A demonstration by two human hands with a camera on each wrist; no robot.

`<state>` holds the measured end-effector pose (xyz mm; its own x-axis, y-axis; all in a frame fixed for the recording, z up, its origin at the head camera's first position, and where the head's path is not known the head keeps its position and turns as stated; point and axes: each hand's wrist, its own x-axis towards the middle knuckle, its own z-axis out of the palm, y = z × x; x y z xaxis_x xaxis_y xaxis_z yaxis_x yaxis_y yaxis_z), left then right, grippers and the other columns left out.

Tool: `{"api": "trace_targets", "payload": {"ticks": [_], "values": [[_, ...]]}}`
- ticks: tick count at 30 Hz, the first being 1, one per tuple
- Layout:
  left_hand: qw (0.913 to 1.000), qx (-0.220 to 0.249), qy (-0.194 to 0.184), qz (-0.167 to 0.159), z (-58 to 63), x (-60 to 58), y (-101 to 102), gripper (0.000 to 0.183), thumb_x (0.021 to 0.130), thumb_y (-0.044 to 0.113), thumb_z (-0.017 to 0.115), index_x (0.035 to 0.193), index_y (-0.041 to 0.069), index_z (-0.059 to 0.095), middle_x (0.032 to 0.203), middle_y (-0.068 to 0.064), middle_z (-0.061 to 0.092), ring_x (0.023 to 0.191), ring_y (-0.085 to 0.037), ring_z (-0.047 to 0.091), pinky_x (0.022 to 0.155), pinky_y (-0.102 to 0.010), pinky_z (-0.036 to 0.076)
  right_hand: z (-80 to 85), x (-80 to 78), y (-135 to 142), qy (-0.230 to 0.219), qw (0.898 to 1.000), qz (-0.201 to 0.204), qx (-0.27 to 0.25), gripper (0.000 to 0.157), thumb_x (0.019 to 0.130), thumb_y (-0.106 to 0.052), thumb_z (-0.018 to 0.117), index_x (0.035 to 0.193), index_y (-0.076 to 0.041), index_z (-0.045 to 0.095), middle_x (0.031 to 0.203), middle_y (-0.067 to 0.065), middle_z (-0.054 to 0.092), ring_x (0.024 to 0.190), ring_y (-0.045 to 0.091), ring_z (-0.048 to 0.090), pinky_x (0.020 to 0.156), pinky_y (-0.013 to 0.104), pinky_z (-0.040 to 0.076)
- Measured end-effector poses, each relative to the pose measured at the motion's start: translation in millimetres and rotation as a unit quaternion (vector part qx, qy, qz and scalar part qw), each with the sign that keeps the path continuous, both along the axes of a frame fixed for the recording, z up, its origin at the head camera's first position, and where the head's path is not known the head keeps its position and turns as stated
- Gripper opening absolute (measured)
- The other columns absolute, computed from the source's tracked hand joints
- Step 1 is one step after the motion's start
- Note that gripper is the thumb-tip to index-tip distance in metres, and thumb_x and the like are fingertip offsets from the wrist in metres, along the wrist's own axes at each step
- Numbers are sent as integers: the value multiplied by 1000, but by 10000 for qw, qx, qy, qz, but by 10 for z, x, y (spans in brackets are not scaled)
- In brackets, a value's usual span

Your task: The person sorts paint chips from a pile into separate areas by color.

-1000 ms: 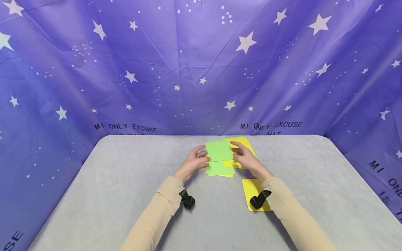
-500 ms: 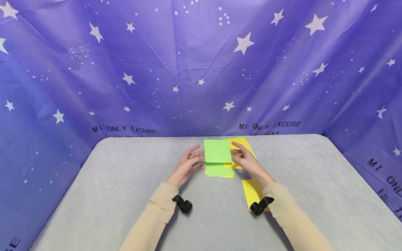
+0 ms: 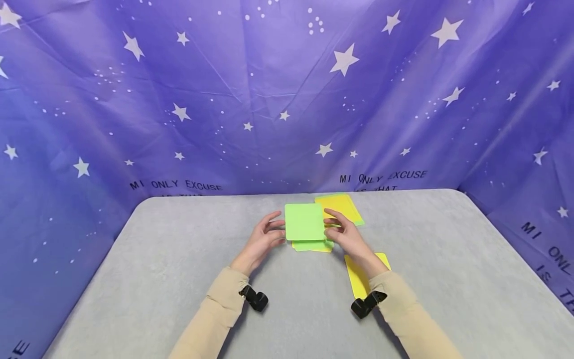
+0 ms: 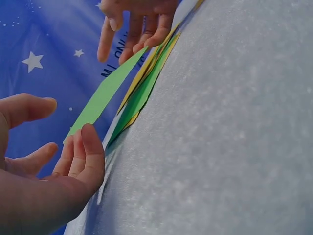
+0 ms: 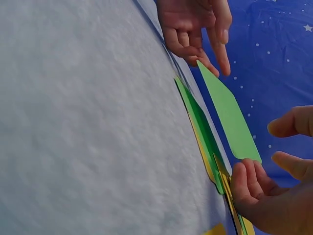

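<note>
A square green card [image 3: 305,222] with rounded corners is held up between two hands. My left hand [image 3: 261,239] touches its left edge with the fingertips, and my right hand [image 3: 352,239] supports the opposite edge. In both wrist views the lower fingers meet the edges of the card [image 4: 105,95], while thumbs and index fingers stay apart from it. A gap shows in the right wrist view between this card [image 5: 227,112] and the pile beneath. That pile has another green card [image 3: 311,246] on top, with yellow edges peeking out.
Behind the right hand lie overlapping yellow cards [image 3: 343,209] with green edges. One more yellow card [image 3: 356,276] rests nearer, partly under the right wrist and its camera. The grey table [image 3: 179,299] ends at a starry purple cloth [image 3: 269,89].
The green card has come up off the cards below and moved slightly left and toward me. Both hands have shifted left with it, uncovering more of the yellow cards behind.
</note>
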<state>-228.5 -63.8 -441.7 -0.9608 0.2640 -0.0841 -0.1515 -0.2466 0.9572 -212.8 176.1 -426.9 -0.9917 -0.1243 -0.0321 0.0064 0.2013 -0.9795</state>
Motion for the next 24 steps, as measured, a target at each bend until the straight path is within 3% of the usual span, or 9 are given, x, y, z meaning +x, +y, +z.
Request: {"api": "trace_targets", "payload": {"ticks": [9,14,24], "values": [[9992,-336,73,210,13,33,14,64,83,-14,54,143,0,38,109,-14,50,85,-14,56,79,-28,52,-27,86,-59,-5,9999,-100,-93,64,83,3,58,145,-2,40,125,24,49,96,22,56,72,23,49],[9989,-340,-22,313,-37,50,-49,63,82,-16,55,142,-2,40,104,-13,52,85,-14,56,78,-28,53,-50,71,-144,-41,9997,-143,-203,61,83,4,59,141,3,44,123,24,49,92,18,56,70,21,49],[9994,-248,-91,210,-83,90,-169,66,79,-18,56,141,-4,39,100,-12,52,83,-16,56,75,-29,53,-82,67,-271,-79,9998,-98,-179,59,81,8,60,139,5,45,116,22,50,89,18,56,69,19,49]]}}
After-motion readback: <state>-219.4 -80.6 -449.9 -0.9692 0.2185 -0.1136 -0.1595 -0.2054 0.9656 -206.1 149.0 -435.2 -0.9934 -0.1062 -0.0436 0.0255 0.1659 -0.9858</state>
